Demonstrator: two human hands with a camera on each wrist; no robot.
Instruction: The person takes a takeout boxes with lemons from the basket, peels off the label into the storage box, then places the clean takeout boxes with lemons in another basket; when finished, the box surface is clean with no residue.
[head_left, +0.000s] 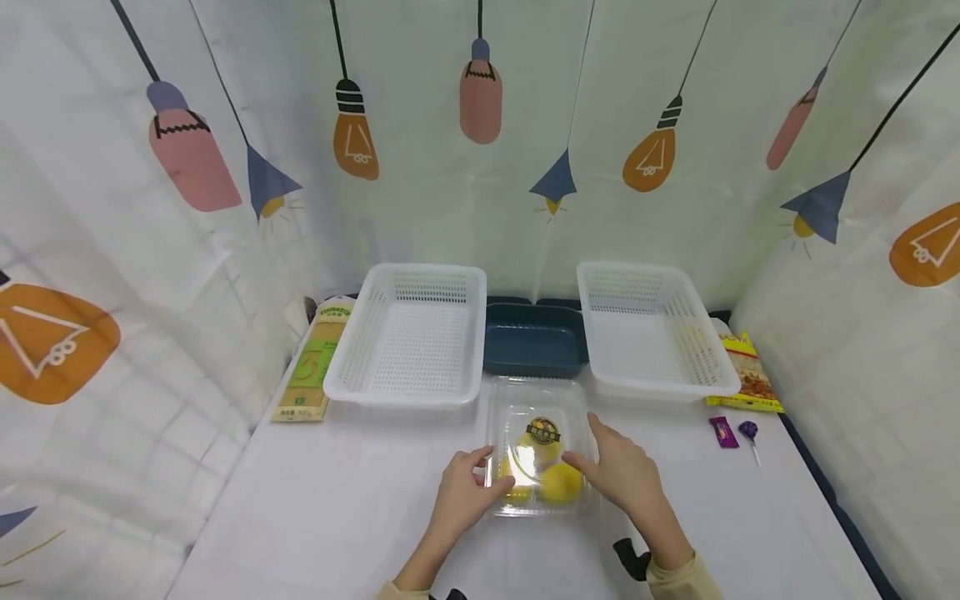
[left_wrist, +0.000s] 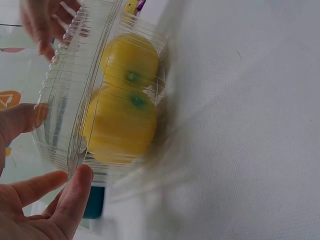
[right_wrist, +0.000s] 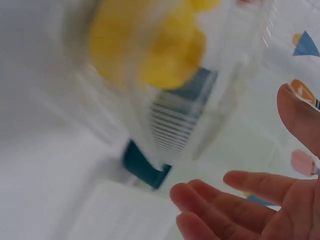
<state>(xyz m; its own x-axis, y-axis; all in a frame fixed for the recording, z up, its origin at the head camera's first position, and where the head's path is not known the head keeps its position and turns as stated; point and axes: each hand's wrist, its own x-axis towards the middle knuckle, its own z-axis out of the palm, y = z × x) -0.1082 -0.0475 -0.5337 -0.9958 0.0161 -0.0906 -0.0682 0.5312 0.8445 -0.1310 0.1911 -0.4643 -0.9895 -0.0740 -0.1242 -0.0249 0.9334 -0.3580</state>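
A clear plastic clamshell box (head_left: 513,408) with a dark round sticker (head_left: 543,431) on its lid stands on the white table. Inside are round yellow fruits (left_wrist: 122,125), green at the ends. My left hand (head_left: 462,493) holds the box's left edge, its thumb on the lid and its fingertips at the rim. Off the right side of the box, my right hand (head_left: 628,473) is spread with its fingers extended and nothing in it. A gap shows between those fingers and the box in the blurred right wrist view.
Behind the box is a dark teal tray (head_left: 536,367), between two white baskets, left (head_left: 405,392) and right (head_left: 660,383). A noodle packet (head_left: 311,367) lies far left. At right are a yellow snack bag (head_left: 750,379), a purple wrapped candy (head_left: 723,432) and a lollipop (head_left: 748,430).
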